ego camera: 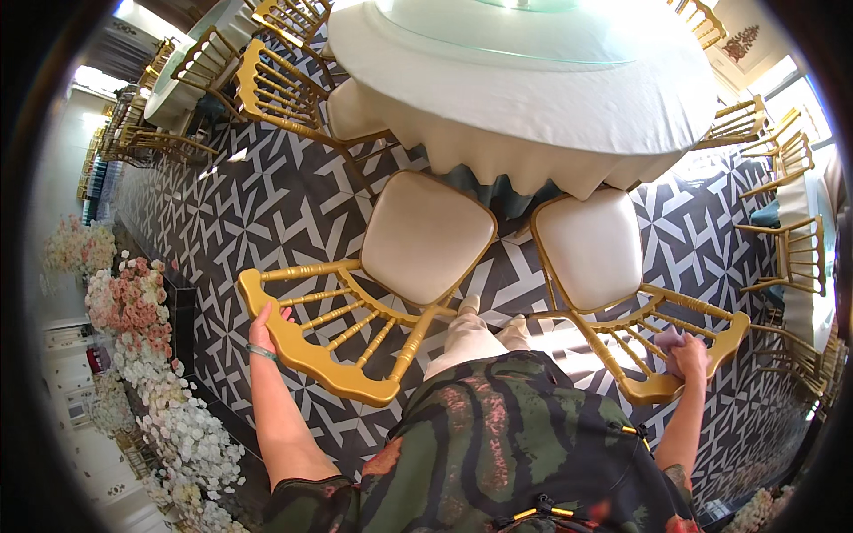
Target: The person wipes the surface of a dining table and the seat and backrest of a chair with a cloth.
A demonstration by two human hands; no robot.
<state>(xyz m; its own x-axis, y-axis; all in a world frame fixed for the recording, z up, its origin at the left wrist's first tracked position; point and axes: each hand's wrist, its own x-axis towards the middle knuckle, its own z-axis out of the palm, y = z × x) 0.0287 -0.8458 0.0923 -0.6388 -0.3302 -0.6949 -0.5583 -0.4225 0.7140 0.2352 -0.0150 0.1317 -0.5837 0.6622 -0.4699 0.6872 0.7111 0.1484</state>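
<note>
My left hand [265, 328] grips the end of the top rail of a gold spindle-back chair [318, 365]. This chair has a cream padded seat [426, 236] and is turned at an angle to the table. At the right, my right hand [690, 360] holds a crumpled pale-lilac cloth [672, 346] against the back of a second gold chair [646, 390]. That chair's cream seat [590, 250] points toward the round table. Part of the cloth is hidden by my fingers.
Ahead stands a round table with a white tablecloth [533, 126] and a glass turntable [506, 33]. Another gold chair [283, 100] is beside it. White and pink artificial-looking flowers [160, 373] line the left. More chairs [793, 256] surround a table at the right. The floor [266, 206] is patterned tile.
</note>
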